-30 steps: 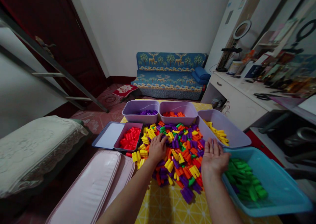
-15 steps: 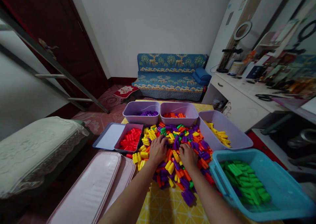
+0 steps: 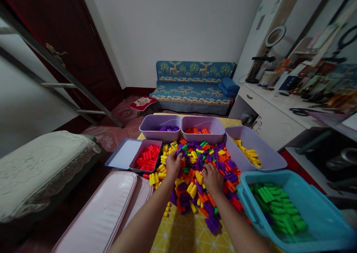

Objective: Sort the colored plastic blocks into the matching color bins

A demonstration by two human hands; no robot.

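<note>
A heap of small plastic building pieces (image 3: pixel 192 190) in yellow, purple, orange, red and green lies on the table. Over its left part is my left hand (image 3: pixel 173 166), thumb and fingers pinched on a purple plastic piece (image 3: pixel 179 152). My right hand (image 3: pixel 213 178) rests on the heap's middle, fingers curled down among the pieces beside a yellow piece (image 3: pixel 199 177). Whatever lies under those fingertips is hidden.
Lilac bins hold purple (image 3: pixel 159 134), orange (image 3: pixel 203 136) and yellow pieces (image 3: pixel 249 154). Red pieces (image 3: pixel 149 157) fill a small tray at left; green ones (image 3: pixel 281 208) lie in a turquoise tub (image 3: pixel 320 212) at right. Pink lids (image 3: pixel 103 208) lie at front left.
My left hand has lifted slightly and moved left, and a purple piece now shows in its fingers. My right hand has hardly moved.
</note>
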